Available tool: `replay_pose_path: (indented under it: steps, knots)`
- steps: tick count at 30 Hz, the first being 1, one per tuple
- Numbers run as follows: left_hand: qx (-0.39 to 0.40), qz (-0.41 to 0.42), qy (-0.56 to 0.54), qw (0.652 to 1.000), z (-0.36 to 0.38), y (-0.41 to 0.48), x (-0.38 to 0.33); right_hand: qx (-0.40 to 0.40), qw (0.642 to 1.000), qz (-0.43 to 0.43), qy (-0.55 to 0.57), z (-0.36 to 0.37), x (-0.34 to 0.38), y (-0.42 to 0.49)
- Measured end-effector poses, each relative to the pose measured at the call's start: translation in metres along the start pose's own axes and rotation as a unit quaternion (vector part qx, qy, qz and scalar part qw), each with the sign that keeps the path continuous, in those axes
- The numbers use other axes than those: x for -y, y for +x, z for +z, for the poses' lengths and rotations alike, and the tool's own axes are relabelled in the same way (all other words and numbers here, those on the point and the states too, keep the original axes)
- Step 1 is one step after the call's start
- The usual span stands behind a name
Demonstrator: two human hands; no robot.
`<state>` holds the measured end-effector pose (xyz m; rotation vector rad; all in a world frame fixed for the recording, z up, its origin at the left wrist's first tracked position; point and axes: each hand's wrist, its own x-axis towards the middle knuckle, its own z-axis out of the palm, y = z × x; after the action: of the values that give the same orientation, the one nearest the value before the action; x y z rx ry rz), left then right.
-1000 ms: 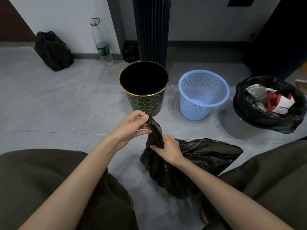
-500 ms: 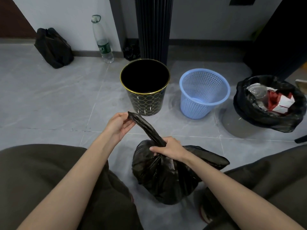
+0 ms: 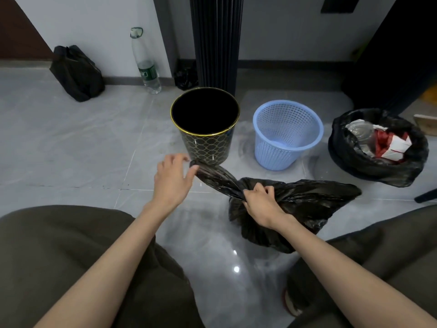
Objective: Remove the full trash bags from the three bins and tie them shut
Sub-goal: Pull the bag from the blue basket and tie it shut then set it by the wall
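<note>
A full black trash bag [image 3: 295,209] lies on the grey floor between my knees, its neck twisted into a rope slanting up to the left. My right hand [image 3: 259,200] grips the base of that twisted neck. The neck's free end sits between the thumb and fingers of my left hand [image 3: 171,179], just in front of the black bin with a gold rim [image 3: 208,147], which has no bag in it. A blue mesh bin [image 3: 287,138] beside it is bare too. At the right, a third bin is wrapped in an open black bag [image 3: 369,166] full of rubbish.
A tied black bag [image 3: 75,74] leans on the wall at the back left. A clear plastic bottle [image 3: 145,65] and a small black bundle [image 3: 185,78] stand by a dark ribbed column [image 3: 216,41]. My knees fill the lower corners.
My right hand has slid the bag to the right and laid it flatter. The twisted neck now stretches lower and longer, with my left hand still at its end near the black bin.
</note>
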<state>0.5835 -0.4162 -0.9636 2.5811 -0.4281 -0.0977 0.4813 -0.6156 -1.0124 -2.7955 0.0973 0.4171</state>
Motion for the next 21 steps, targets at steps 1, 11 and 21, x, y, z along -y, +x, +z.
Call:
replay_pose_path:
  steps: [1, 11, 21]
  knots:
    - [-0.015, 0.099, 0.083, 0.992, 0.002, 0.0, -0.002, -0.006, 1.0, 0.001, -0.011, -0.004, -0.001, -0.001]
    - [0.163, 0.335, 0.32, 0.871, 0.039, -0.025, -0.026, -0.034, 0.992, -0.065, -0.103, -0.009, 0.009, -0.02]
    - [0.429, -0.13, -0.336, 0.828, 0.034, -0.034, -0.057, -0.038, 0.992, -0.088, -0.077, 0.002, -0.01, -0.027]
